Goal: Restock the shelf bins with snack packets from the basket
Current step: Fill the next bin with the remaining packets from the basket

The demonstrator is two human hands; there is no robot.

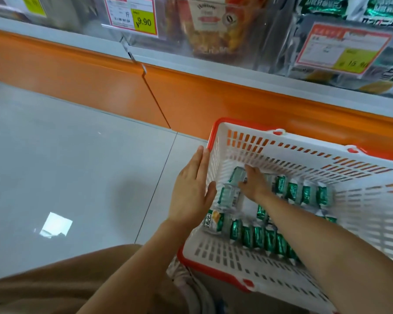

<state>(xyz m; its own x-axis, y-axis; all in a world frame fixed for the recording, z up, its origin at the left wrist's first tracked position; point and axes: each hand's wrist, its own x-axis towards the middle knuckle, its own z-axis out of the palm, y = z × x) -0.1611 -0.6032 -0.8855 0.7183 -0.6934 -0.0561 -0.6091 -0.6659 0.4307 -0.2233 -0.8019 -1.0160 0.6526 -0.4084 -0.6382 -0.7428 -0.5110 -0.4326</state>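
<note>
Nearest, the white red-rimmed basket point(304, 159) stands on the grey tiled floor point(77, 143), right of centre, with green snack packets point(259, 236) standing in rows along its near and right sides. The left hand point(191, 191) is released, fingers straight and flat against the basket's left wall at the rim. The right hand point(255, 183) reaches inside onto a packet point(237, 175) at the far-left corner, where it cannot be told whether it is grasping; beyond, clear shelf bins point(213, 30) with a price label point(132, 15) sit above an orange shelf base point(213, 96).
</note>
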